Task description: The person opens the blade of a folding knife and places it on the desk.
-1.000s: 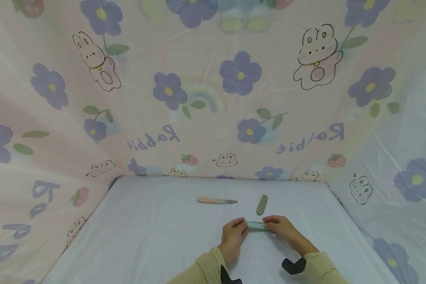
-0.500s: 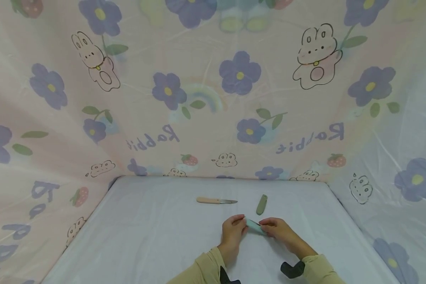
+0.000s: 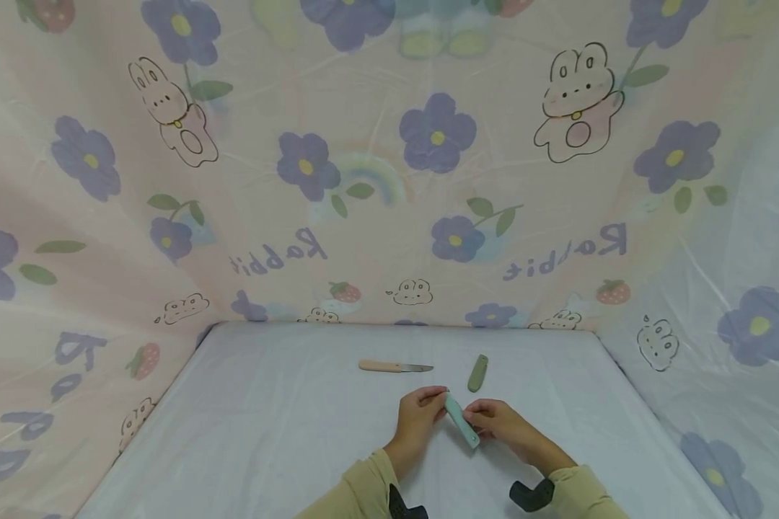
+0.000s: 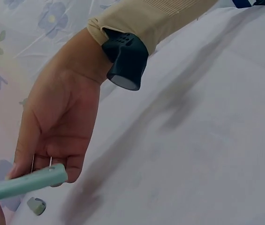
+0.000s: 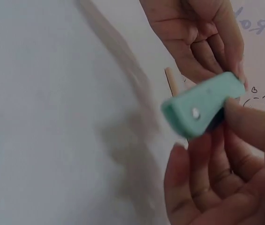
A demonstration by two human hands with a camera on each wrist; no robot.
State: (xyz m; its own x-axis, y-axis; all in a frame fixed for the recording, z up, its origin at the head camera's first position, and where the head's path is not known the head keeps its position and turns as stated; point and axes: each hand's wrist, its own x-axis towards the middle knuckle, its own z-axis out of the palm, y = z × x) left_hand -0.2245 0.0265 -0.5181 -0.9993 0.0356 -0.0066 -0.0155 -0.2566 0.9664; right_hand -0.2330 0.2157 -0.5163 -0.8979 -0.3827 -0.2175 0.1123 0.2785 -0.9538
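Pinching one teal handle [image 3: 461,421], left hand [image 3: 416,422] and right hand [image 3: 515,432] hold it between fingers [image 5: 202,168].

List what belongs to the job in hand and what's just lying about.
In the job: mint-green tool; left hand and right hand, both gripping it.

Apparently just lying about: peach-handled knife; olive-green tool.

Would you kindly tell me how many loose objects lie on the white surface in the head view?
2: a peach-handled knife and, to its right, an olive-green object. Anything small behind the left hand or right hand may be hidden.
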